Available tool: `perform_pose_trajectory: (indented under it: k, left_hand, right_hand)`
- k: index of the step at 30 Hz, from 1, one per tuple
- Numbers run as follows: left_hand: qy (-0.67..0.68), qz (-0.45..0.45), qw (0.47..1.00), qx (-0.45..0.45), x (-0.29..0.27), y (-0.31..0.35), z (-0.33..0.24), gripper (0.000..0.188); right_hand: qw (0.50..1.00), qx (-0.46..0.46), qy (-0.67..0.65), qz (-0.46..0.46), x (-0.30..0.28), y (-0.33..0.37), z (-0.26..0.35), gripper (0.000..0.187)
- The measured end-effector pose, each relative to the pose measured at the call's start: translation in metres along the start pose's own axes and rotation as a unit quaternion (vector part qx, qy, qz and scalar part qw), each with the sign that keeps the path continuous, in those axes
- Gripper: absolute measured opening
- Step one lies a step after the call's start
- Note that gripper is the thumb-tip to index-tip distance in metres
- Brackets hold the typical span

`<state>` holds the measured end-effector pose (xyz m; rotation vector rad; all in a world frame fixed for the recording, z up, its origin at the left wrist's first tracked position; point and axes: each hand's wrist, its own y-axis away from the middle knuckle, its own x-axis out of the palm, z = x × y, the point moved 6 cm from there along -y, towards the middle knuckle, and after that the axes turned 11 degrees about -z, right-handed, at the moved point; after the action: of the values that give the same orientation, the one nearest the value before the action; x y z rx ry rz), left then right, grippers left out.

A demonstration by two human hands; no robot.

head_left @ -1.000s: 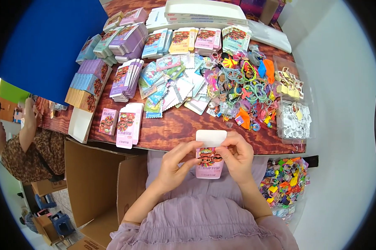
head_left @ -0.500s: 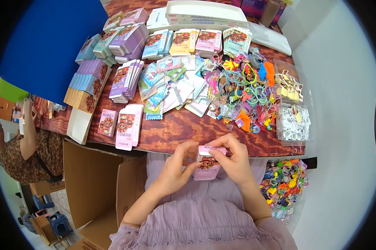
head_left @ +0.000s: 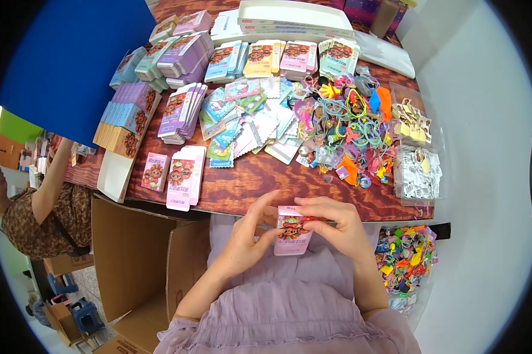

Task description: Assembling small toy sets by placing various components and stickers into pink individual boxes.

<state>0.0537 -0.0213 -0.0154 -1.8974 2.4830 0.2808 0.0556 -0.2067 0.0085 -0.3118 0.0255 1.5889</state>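
Above the lap, just off the near edge of the table (head_left: 236, 184), two hands hold a small pink box (head_left: 291, 243) standing upright. The left hand (head_left: 247, 238) pinches its left side with thumb and fingers, the pointer finger sticking up. The right hand (head_left: 344, 227) has it too — thumb on the front, fingers up by the top. The box's top looks folded down. Under it is a pale purple dress (head_left: 283, 295).

On the table, to the left, sit a closed pink carton (head_left: 155, 172) and some flat pink cartons (head_left: 184, 180). Behind these is a leaning pile of purple cartons (head_left: 180, 112). Shiny packets (head_left: 248, 127) lie in a messy heap in the middle, and next to them is a big heap of bright little toys (head_left: 345, 127). Right of that sits a clear plastic tray (head_left: 397, 171) with small tags and white bits in it. A row of blue, yellow, pink and green cartons (head_left: 260, 59) stands farther back.

Below the table are a big brown box (head_left: 127, 259) on the left and more toys (head_left: 406, 256) on the right. Far left — another person (head_left: 45, 218) with an arm up.
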Motion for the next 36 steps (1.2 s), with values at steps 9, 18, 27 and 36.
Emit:
perform_pose_trajectory:
  k: [9, 18, 27, 36]
  left_hand:
    - [-0.105, 0.065, 0.984, 0.127, -0.002, -0.004, -0.004, 0.063]
    - [0.054, -0.044, 0.989, 0.131, -0.01, -0.014, -0.003, 0.087]
    - [0.014, -0.199, 0.98, 0.021, -0.069, -0.009, 0.021, 0.078]
    - [-0.067, -0.145, 0.986, 0.043, -0.066, -0.001, 0.023, 0.079]
  right_hand:
    - [0.985, 0.129, -0.112, 0.027, 0.003, 0.003, -0.032, 0.025]
    - [0.803, 0.33, -0.489, -0.082, 0.057, 0.005, -0.061, 0.036]
    - [0.984, 0.054, 0.147, -0.085, 0.052, -0.086, -0.054, 0.023]
    - [0.927, -0.124, 0.313, -0.166, 0.068, -0.196, -0.043, 0.017]
